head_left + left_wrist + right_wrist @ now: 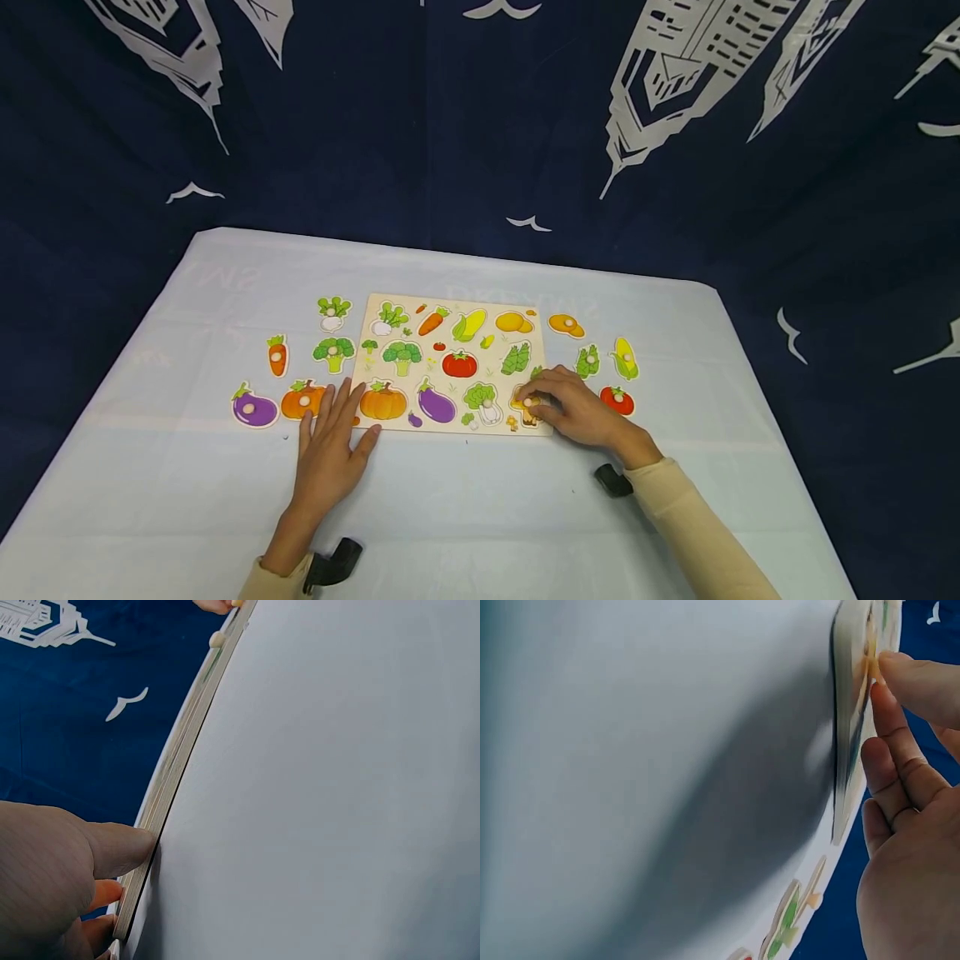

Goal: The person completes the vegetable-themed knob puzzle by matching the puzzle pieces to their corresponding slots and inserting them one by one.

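A wooden vegetable puzzle board [420, 367] lies flat on the table. My right hand [573, 408] is at its front right corner, thumb and fingertip pinching the small knob of a mushroom puzzle piece [529, 407]. That piece overlaps the corner of the board, and the fingers partly cover it. The right wrist view shows the same pinch close up on the yellowish knob [874, 669]. At the front left corner, my left hand [328, 454] rests with its fingers spread, the thumb against the board's front edge [161, 814]. A leafy bok choy piece [482, 402] with a knob sits on the board.
Left of the board lie knobbed pieces: a radish [333, 314], broccoli [334, 353], carrot [277, 357], eggplant [255, 409] and pumpkin [300, 400]. To the right are a potato [566, 325], asparagus [588, 360], corn [625, 359] and tomato [617, 400]. A dark blue patterned cloth [480, 125] hangs behind.
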The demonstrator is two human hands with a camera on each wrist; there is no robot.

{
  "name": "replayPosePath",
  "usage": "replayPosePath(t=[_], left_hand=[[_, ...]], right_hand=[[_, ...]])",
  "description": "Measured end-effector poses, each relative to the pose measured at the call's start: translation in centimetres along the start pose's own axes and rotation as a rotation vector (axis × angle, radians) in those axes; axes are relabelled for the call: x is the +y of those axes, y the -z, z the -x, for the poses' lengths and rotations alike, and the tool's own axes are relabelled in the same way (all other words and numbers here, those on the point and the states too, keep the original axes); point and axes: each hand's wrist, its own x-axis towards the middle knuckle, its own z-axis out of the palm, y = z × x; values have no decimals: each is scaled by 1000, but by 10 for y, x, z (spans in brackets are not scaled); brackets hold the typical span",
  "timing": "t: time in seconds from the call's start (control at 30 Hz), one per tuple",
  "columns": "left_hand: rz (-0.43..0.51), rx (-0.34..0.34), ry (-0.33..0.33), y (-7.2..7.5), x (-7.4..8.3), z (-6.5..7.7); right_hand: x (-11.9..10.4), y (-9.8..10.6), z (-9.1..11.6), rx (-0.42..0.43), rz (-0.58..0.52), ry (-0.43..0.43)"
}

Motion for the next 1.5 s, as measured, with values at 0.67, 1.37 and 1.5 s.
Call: replayPosePath(t=[0.67, 1.37, 1.5], left_hand=[[1, -10, 7, 0, 0, 0], [-8, -9, 5, 2, 2, 1], [-7, -1, 0, 1, 2, 1]], right_hand=[[22, 34, 17, 157, 5, -36], [56, 56, 14, 202, -15, -215], [61, 56, 13, 193, -20, -271]])
